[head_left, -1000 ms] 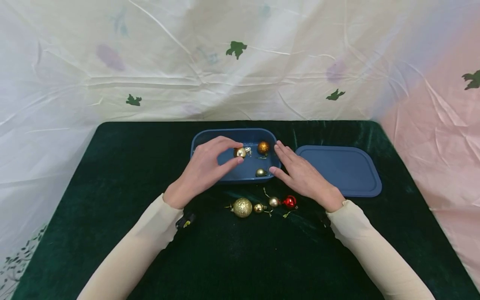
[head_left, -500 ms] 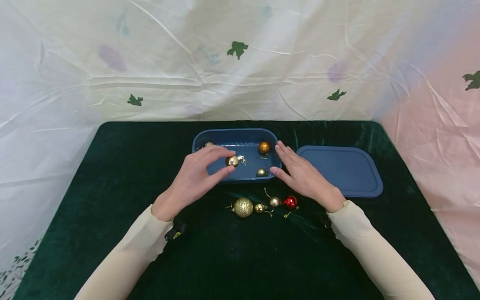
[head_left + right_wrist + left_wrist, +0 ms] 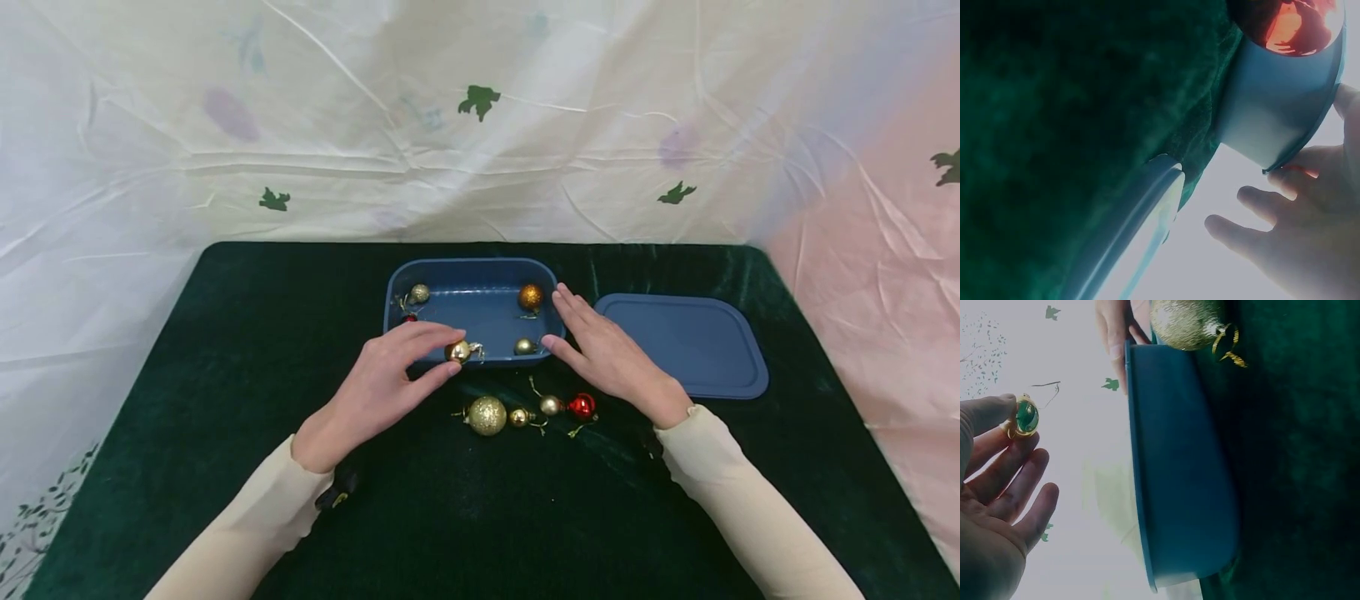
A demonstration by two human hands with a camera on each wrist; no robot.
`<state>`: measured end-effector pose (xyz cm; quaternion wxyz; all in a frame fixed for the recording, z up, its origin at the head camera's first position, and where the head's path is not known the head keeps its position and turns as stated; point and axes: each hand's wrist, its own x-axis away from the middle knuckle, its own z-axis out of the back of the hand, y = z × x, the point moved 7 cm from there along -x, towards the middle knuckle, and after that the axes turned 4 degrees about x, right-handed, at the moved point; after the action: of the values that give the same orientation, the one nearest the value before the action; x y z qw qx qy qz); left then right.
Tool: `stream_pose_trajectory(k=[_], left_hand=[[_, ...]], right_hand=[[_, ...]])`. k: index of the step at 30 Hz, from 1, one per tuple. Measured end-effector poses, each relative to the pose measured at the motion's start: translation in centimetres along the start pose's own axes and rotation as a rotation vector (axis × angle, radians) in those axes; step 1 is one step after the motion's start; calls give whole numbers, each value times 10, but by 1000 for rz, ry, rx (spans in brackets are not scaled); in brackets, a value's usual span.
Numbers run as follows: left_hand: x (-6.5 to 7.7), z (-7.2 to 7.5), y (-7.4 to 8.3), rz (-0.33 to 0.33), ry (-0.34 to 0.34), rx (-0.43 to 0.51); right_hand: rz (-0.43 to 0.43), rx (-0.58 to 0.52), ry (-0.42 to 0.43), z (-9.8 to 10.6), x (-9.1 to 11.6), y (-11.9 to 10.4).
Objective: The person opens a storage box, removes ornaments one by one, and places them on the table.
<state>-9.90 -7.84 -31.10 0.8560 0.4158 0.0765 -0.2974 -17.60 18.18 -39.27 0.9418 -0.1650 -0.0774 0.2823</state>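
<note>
Between thumb and fingertips my left hand (image 3: 382,387) pinches a shiny gold bauble (image 3: 457,352), held over the near rim of the blue box (image 3: 480,265). The left wrist view shows this gold bauble (image 3: 1027,416) raised beside the box wall (image 3: 1179,469). With straight fingers my right hand (image 3: 611,354) rests against the box's right end. Inside the box lie an orange glitter bauble (image 3: 530,297), a small gold bauble (image 3: 524,346), a pale gold glitter bauble (image 3: 419,293) and a red one (image 3: 409,317), partly hidden by the left hand.
In front of the box lie a large gold glitter bauble (image 3: 487,416), a small gold bauble (image 3: 519,417), a champagne bauble (image 3: 551,405) and a red bauble (image 3: 582,406). The blue lid (image 3: 686,346) lies flat to the right, on the dark green cloth (image 3: 480,517).
My left hand has drawn the gold bauble left and toward me, from above the box's middle to its near rim. Baubles at the box's left end have come into view. The right hand stays put.
</note>
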Motion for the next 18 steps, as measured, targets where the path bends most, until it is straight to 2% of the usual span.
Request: stream_pose_trajectory(k=[9, 18], left_hand=[[14, -4, 0, -3, -41, -31], [30, -13, -7, -1, -85, -74]], right_hand=[[2, 5, -2, 0, 0, 0], [3, 9, -7, -1, -1, 0]])
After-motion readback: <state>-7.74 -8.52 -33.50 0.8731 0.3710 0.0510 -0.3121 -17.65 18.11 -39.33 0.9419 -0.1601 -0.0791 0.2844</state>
